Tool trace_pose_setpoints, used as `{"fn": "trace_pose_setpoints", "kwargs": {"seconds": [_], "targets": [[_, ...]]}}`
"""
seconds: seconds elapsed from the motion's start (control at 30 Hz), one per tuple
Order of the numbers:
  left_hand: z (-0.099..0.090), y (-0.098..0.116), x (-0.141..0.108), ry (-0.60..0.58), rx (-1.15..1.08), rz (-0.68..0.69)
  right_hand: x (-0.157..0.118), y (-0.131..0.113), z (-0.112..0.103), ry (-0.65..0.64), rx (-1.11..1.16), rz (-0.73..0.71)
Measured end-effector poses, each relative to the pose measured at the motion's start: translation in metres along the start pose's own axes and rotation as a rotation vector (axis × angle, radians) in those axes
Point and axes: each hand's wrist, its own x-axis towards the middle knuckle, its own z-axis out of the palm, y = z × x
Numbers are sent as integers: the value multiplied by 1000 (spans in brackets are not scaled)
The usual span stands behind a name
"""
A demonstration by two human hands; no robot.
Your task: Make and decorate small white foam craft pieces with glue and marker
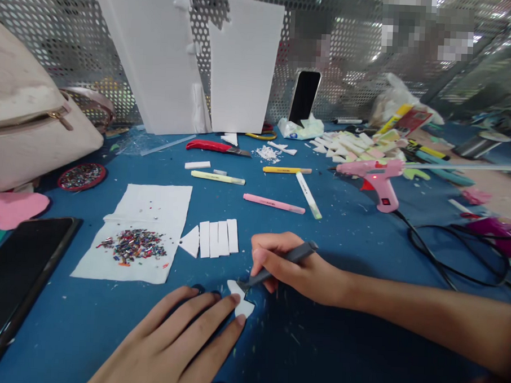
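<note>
Beyond cutter (pixel 283 264), marker (pixel 263 201) with illegible print (pixel 277 204)

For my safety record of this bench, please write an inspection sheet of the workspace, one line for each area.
Surface: blue table, small white scraps on it.
Job's things: white cut piece; grey cutter, tip at the piece.
Clutter: beads, pink marker, red knife.
Grippers: bare hands; left hand spread, fingertips on the piece; right hand grips the cutter.
Cables: black cable from pink glue gun, looped; the gun's red light is lit.
Surroundings: perforated panel behind, white board upright before it.
</note>
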Motion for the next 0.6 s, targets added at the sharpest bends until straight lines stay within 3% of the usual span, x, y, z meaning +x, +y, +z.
{"fn": "trace_pose_setpoints", "kwargs": {"seconds": [0.6], "targets": [[1,0,1,23,-2,-26,0,-2,-1,-2,-49,-10]]}}
